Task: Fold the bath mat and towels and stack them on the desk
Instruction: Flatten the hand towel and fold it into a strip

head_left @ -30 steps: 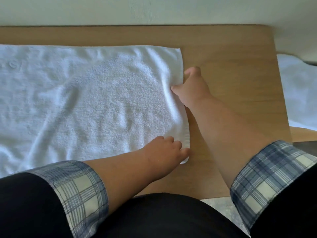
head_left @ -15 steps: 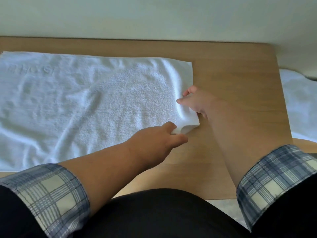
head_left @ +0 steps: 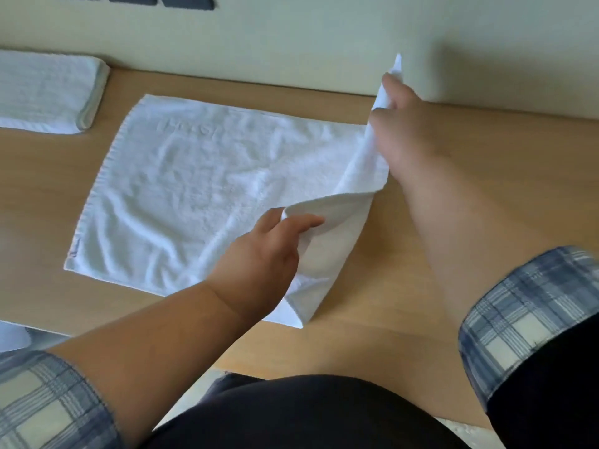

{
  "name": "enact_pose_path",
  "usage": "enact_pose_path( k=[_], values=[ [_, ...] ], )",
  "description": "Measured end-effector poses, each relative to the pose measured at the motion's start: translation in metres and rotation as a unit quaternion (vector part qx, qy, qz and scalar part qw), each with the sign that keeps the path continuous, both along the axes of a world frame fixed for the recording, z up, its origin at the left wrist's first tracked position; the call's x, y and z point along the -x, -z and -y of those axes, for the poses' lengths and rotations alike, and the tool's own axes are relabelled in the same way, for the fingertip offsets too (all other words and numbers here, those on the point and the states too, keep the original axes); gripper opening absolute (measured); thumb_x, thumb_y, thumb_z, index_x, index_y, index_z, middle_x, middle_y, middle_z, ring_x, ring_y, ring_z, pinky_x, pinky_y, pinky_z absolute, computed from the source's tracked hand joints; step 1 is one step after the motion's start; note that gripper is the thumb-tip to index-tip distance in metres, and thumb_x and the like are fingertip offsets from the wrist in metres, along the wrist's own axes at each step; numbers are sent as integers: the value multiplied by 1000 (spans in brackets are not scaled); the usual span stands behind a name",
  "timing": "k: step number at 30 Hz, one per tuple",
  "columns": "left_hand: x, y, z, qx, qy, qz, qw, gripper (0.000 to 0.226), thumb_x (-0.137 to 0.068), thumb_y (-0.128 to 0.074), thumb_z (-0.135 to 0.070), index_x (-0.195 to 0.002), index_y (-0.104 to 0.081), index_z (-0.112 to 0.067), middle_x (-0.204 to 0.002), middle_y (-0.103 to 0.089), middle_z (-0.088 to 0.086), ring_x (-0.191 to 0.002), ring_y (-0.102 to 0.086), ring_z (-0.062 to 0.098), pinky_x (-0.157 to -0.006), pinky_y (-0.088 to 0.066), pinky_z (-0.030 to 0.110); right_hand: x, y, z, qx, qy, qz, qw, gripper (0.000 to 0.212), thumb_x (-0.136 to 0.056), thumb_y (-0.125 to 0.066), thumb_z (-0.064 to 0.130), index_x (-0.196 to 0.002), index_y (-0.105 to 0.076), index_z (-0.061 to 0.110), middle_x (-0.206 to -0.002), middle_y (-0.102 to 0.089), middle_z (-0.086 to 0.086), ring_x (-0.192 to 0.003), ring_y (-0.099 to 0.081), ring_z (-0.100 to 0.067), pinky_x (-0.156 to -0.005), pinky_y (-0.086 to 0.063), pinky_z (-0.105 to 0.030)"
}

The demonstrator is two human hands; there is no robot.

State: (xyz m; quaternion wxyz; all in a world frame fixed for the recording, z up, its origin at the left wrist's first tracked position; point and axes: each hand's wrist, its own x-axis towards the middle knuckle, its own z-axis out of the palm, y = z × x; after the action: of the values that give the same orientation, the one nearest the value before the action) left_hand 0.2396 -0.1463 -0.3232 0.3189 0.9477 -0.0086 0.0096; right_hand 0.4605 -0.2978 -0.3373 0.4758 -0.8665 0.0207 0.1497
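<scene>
Two hands hold up the right-hand edge of one white towel point(head_left: 201, 196), clear of the counter point(head_left: 486, 196). The left hand point(head_left: 265, 254), at centre frame, has its grip closed on the nearer part of that edge, thumb on top of the cloth. The right hand point(head_left: 402, 124), at upper right and slightly blurred, has its grip closed on the far corner, held up in front of the wall point(head_left: 291, 43); a tip of cloth shows above the fingers. Between the two grips the edge sags in a loose fold, and its lowest corner meets the counter at lower centre.

The remainder of the towel lies flat at centre left, mildly wrinkled, with its left edge straight on the wood. Its far edge runs near the wall without touching it.

A folded white cloth point(head_left: 48, 92) lies at upper left, apart from the towel, with a bare strip of counter between them. Bare counter extends from the raised edge to the frame's right side. A narrower bare strip runs along the counter's front edge at lower left.
</scene>
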Motion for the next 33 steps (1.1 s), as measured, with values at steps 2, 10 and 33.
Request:
enact_pose_path(
  k=[2, 10, 33],
  values=[
    [11, -1, -21, 10, -33, 16, 999, 65, -88, -52, 10, -128, -40, -39, -125, -57, 2, -87, -64, 31, -69, -57, 41, 5, -3, -40, 1, -31, 52, 998, 56, -88, -41, 10, -140, -45, 28, -124, -50, 10, -105, -51, -14, -78, -36, -15],
    [60, 7, -113, 116, -110, 22, 987, 58, -95, -42, 2, -135, -40, -41, -95, -47, -14, -78, -49, -1, -69, -31, -6, 42, 7, -192, 33, -89, 120, 988, 72, -88, -45, 8, -155, -24, 21, -163, -20, 3, -135, -34, -10, -73, -27, -5],
    [110, 77, -338, 335, -525, -223, 750, 61, -82, -38, -3, -125, -33, -47, -129, -45, -6, -99, -56, 18, -77, -54, 38, 75, 78, -437, 12, -130, 28, 991, 61, -91, -47, 20, -148, -37, 39, -125, -63, 3, -73, -64, -1, -58, -49, -21]
  ],
)
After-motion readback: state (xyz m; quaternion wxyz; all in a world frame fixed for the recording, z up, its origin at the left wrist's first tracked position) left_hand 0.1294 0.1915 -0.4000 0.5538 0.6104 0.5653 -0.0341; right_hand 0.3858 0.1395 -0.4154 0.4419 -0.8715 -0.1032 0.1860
